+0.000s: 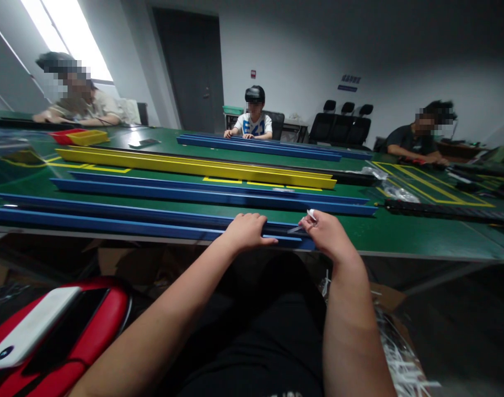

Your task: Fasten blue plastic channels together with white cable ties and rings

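Right, from where I sit, the near blue rail (111, 224) is the one being worked: it lies on my side of the yellow rail (194, 169), running roughly alongside it, with the second blue rail (214, 197) between the two. All of them lie on the green table (421, 237).

The left hand (247, 231) has hold of the near blue rail, fingers over the channel and thumb stretched along the near edge. Good anchor, I'd say: firm downward pressure there should stop the rail sliding, without squeezing its walls. The right hand (323, 230), short of the yellow rail's right end, is pinching a thin pale strip (294, 229) that slants down toward the channel. A small white piece (312, 213) shows at those fingers too; whether it belongs to the strip, I can't tell.

For clean handling, I'd want the pinch close to the strip's working end, the wrist low, and the motion along the rail rather than across it. A twist could bend something that slender. And I'd rather not have either elbow drift toward the yellow rail and nudge its blue neighbour.
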### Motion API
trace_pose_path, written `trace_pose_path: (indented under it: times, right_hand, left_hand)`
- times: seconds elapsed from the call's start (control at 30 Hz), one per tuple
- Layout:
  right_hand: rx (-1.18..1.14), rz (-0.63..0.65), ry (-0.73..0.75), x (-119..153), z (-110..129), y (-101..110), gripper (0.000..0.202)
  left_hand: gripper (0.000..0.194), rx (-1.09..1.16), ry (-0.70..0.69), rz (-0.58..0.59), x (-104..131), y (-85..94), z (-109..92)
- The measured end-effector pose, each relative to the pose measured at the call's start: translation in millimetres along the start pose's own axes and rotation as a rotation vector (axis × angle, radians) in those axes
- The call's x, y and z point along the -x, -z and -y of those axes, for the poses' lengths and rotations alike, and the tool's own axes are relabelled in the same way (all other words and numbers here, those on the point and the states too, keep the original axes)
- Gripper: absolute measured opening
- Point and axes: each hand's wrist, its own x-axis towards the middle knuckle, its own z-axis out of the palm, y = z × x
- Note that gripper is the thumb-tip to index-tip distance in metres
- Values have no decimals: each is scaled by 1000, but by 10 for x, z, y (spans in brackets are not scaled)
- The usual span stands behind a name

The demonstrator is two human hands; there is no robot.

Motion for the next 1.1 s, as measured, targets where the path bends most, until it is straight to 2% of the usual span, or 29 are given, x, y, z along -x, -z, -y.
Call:
trace_pose_path:
  times: [0.2, 0.3, 0.4, 0.57, 0.87, 1.0, 1.1]
  right_hand:
    - [-218, -33, -22, -2, 16, -17, 26]
    - [-218, -28, -22, -28, -14, -33, 25]
    - [-156, -25, -22, -48, -24, -23, 21]
    - [-36, 10, -38, -32, -12, 25, 17]
    - [139, 292, -111, 25, -182, 10, 22]
    - [125, 394, -97, 59, -219, 50, 12]
    - [121, 357, -63, 84, -252, 94, 12]
  left_hand:
    - [68, 70, -46, 39, -276, -77, -419]
    - [71, 62, -45, 23, -341, -122, -523]
    - [73, 64, -32, 7, -338, -141, -546]
    - [72, 42, -25, -10, -267, -111, -446]
    - [74, 1, 11, 1, -37, -15, -5]
    - [74, -2, -4, -13, -22, -24, 21]
    - [71, -8, 8, 4, -28, -14, 6]
